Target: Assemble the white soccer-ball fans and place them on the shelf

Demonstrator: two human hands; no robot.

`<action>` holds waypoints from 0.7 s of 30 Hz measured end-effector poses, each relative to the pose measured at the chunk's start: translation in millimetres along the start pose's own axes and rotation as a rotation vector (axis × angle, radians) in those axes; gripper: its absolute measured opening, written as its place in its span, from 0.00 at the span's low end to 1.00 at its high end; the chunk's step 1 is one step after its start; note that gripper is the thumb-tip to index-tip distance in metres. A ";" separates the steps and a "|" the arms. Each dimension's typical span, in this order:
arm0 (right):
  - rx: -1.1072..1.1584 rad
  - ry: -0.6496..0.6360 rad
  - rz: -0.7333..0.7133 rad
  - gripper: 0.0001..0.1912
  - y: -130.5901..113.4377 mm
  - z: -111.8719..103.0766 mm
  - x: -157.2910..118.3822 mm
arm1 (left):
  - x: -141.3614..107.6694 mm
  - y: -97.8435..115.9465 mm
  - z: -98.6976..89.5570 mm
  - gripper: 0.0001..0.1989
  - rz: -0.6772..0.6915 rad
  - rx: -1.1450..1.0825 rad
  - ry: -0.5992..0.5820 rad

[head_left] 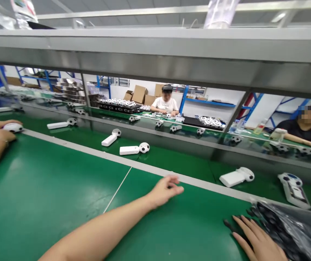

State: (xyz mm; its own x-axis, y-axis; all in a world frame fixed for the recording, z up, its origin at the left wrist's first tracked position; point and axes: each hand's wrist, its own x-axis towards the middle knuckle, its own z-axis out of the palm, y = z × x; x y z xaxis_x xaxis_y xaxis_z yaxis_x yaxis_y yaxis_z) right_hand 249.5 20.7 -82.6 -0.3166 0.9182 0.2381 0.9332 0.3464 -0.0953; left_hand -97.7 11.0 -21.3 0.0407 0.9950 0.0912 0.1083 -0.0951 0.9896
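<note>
My left hand point(165, 190) hovers over the green table point(63, 195) near its grey edge strip, fingers curved and apart with nothing between them. At the lower right, my right hand point(258, 237) has its fingers spread over small black parts beside a clear plastic bag point(297, 224) of black pieces. On the green belt beyond the strip lie white handheld items with football-patterned heads: one point(135, 149) left of my left hand, another point(237, 177) to its right. A similar item point(294, 190) lies near the bag, showing an open inner side.
At the left edge, another person's hands point(7, 130) are at a white football-headed piece. A grey shelf beam point(155, 65) spans above the belt. Two people point(165, 104) point(302, 127) sit across the line, near trays of football pieces point(120, 105).
</note>
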 end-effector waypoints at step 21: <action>-0.134 0.103 -0.053 0.27 -7.6 4.7 -15.7 | 105.1 -10.8 -114.3 0.25 -0.203 0.170 0.328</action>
State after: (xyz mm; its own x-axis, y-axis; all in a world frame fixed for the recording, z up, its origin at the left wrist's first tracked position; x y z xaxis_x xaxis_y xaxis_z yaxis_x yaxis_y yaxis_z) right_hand 246.6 4.6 -90.2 -0.3533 0.8724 0.3378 0.9322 0.3588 0.0484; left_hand -208.1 120.1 -9.6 -0.3139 0.9483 -0.0463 0.2445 0.1278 0.9612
